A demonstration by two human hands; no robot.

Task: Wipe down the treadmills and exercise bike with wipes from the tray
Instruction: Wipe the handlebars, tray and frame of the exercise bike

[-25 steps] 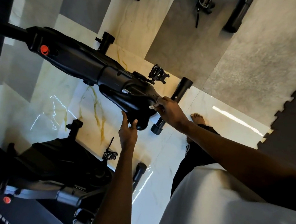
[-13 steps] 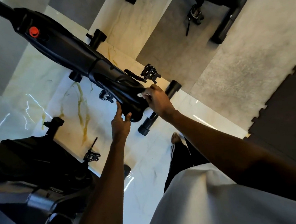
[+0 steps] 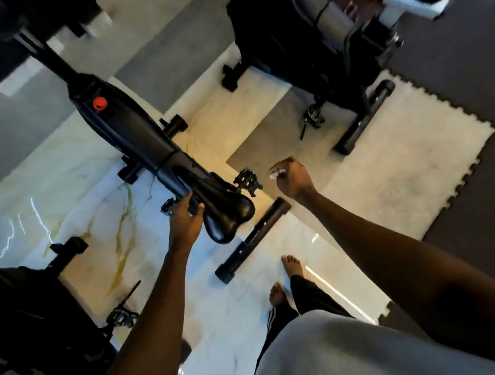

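Exercise bike, black frame with red knob, stands centre-left on white marble floor. Second dark machine crowds lower left. Left hand curls round the bike frame beside black saddle. Right hand, clear of the bike, pinches small white wipe. Third black machine upper right.

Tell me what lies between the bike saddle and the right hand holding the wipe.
In the head view, a black pedal sits between the saddle and the right hand pinching the wipe; the rest of the gap shows only floor.
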